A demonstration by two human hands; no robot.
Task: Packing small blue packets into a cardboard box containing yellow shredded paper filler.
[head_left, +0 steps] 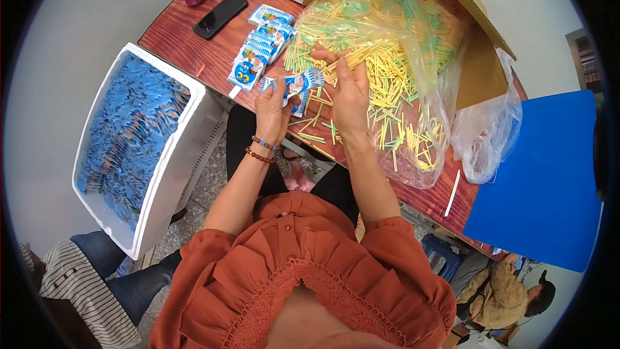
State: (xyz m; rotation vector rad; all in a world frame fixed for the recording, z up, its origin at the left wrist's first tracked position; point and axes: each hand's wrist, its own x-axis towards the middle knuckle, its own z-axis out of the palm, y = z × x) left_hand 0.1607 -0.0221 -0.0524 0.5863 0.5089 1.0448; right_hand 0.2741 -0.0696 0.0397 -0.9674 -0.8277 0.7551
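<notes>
the head view looks down from above the wearer's rust blouse (284, 223), facing forward across the table (174, 39), close over the left hand (271, 106) and right hand (351, 100), edges bending toward a dark rim.

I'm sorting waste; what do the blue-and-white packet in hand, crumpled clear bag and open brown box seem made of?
Flat blue-and-white packet: thin plastic film or coated paper, perhaps; smooth, creased.
Crumpled clear bag: likely soft plastic, glossy; see-through, with bright highlights.
Open brown box: probably cardboard, matte; plain, stiff panels.
</notes>
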